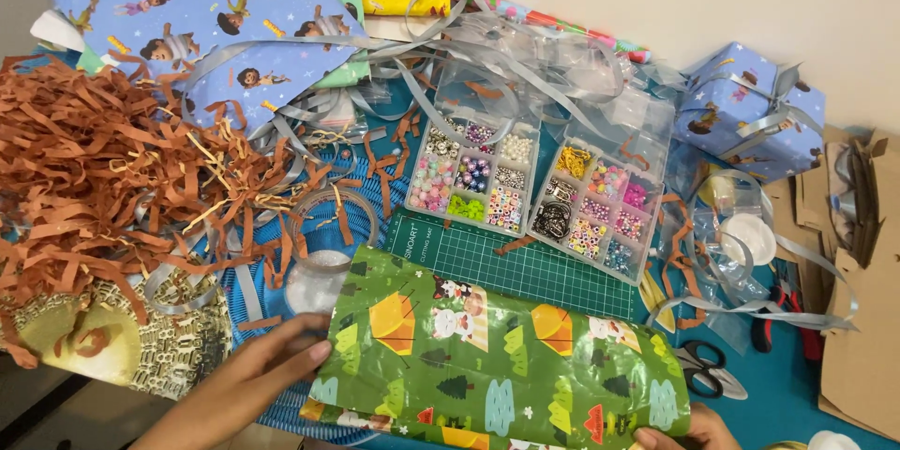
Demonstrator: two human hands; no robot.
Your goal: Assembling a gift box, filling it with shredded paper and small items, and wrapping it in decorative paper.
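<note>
Green wrapping paper (497,356) lies nearest, over the cutting mat (534,267) edge. Our left hand (253,375) pinches its left edge; right hand (670,433) grips the bottom-right corner. We'd keep both edges taut & square w/ the mat grid.

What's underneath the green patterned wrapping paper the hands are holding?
The green patterned wrapping paper lies over the near edge of a dark green gridded cutting mat and some blue corrugated material. Whatever lies beneath its middle is covered.
</note>
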